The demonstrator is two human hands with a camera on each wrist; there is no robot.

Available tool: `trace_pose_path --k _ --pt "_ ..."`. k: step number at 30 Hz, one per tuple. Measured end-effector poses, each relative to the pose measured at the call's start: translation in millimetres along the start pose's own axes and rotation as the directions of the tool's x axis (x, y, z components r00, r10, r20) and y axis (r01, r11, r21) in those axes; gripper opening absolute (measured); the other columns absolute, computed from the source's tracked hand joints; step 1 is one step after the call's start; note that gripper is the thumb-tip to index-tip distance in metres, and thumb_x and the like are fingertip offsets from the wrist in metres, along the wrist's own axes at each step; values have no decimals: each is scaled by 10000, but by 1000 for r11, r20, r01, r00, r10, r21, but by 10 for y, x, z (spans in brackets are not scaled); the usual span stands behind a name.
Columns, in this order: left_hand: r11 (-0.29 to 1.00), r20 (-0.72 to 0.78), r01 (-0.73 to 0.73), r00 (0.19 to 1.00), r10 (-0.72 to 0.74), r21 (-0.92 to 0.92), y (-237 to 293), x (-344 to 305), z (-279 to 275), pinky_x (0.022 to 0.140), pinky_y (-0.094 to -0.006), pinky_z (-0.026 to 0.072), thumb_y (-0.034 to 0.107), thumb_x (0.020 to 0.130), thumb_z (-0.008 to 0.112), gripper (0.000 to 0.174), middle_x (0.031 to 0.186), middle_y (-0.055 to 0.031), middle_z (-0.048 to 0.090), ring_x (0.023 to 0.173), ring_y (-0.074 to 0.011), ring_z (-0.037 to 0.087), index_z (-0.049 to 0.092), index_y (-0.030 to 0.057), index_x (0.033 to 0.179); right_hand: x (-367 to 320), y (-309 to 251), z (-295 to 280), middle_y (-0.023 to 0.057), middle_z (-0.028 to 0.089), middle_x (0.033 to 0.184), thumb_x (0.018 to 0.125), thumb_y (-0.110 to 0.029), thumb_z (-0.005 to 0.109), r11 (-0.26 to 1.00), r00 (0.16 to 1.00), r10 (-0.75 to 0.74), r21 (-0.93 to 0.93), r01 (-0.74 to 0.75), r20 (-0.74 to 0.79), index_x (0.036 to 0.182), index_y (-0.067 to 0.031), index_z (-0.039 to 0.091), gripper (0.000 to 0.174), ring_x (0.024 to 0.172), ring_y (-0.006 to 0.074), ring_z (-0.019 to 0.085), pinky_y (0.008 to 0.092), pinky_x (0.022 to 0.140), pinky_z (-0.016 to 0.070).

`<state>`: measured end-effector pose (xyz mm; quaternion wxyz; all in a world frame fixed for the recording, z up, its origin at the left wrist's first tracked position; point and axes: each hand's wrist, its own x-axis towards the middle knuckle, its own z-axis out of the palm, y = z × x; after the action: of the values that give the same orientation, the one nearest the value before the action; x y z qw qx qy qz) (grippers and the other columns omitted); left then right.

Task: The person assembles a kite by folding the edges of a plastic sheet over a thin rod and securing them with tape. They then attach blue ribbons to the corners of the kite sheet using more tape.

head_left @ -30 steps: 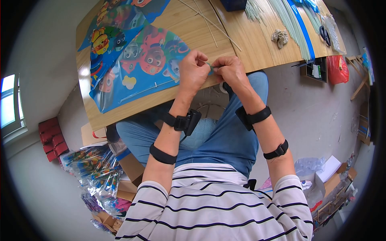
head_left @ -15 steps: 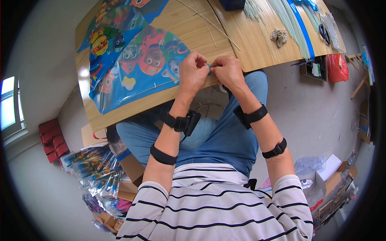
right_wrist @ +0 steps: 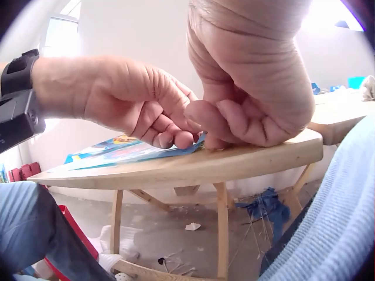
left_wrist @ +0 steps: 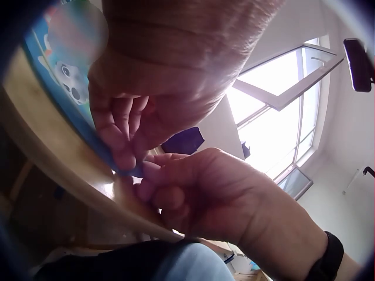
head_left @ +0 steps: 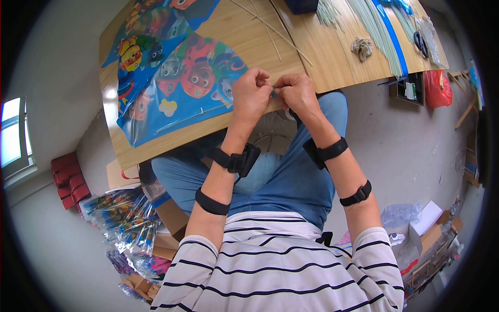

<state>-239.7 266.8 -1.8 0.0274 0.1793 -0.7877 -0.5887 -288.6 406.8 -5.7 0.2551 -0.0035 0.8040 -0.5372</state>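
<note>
A blue printed sheet with cartoon faces lies on the wooden table, its right corner running to the hands. The left hand pinches that blue corner between thumb and fingers at the table's edge. Close against it, the right hand has its thumb and fingertips pinched on the same tip. In the left wrist view the left hand is above and the right hand below, with the blue edge between their fingertips. What exactly lies between the fingertips is mostly hidden.
Thin sticks lie crossed on the table. Farther right are a crumpled cloth, a bundle of pale sticks and scissors. Below the table's right edge hangs a red bag; wrapped packages lie at lower left.
Both hands stay together at the sheet's corner. The right hand has drawn slightly closer to the left, and its fingers have shifted a little on the tip.
</note>
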Motion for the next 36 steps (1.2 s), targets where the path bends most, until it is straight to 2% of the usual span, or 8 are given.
trace_pose_path --k 5,8,10,13,16,26,32,36 --pt "997 4 -36 999 36 74 -52 46 20 630 -275 604 -74 836 659 177 853 -81 689 753 -122 679 648 -41 1010 -8 36 40 140 707 676 779 -21 704 999 999 -36 -28 35 -35 860 -43 795 123 538 219 697 358 538 542" --pt "998 6 17 1000 -17 61 16 38 8 606 -274 598 -70 831 656 170 844 -83 686 731 -121 677 643 -42 998 3 25 49 142 710 684 774 -22 703 998 998 -50 -51 48 -39 855 -46 796 125 548 225 700 360 543 542" --pt "997 -13 -7 1000 8 71 -55 43 26 594 -272 595 -67 829 658 164 833 -80 685 715 -118 674 639 -39 989 -6 45 53 146 710 689 771 -20 703 995 996 -76 -71 72 -51 854 -43 796 127 545 229 698 361 541 541" --pt "996 -46 -41 998 45 76 -139 74 54 580 -266 587 -63 828 663 153 813 -72 683 685 -111 665 628 -30 973 -35 21 51 94 672 642 829 26 688 996 995 -85 -22 85 -43 875 31 765 91 497 151 639 303 459 510" --pt "996 -62 -53 996 58 69 -189 79 62 566 -261 573 -59 826 673 149 797 -63 680 651 -103 650 614 -18 957 -63 -6 56 161 697 677 775 -21 706 998 995 -57 -5 57 -84 839 -12 788 105 507 237 682 366 519 534" --pt "991 -76 -99 991 106 90 -189 81 43 556 -251 519 -59 808 697 176 776 -50 675 636 -96 635 595 -1 939 -93 -40 42 163 690 657 783 -27 653 1000 994 -12 24 14 -106 818 14 776 134 493 237 684 353 523 549" --pt "996 33 18 999 -15 -90 -85 72 -32 573 -246 525 -72 822 680 176 784 -56 688 651 -100 653 600 -6 964 -63 -42 40 144 698 652 788 -46 662 1000 995 3 13 -2 -98 823 -3 783 134 493 224 689 343 531 555" --pt "986 146 129 983 -113 -106 15 95 -135 614 -253 547 -75 838 685 193 813 -73 697 676 -108 666 616 -20 1009 -55 -27 48 138 701 654 789 -59 668 1000 994 5 1 -5 -108 826 -12 788 134 496 225 689 342 536 553"
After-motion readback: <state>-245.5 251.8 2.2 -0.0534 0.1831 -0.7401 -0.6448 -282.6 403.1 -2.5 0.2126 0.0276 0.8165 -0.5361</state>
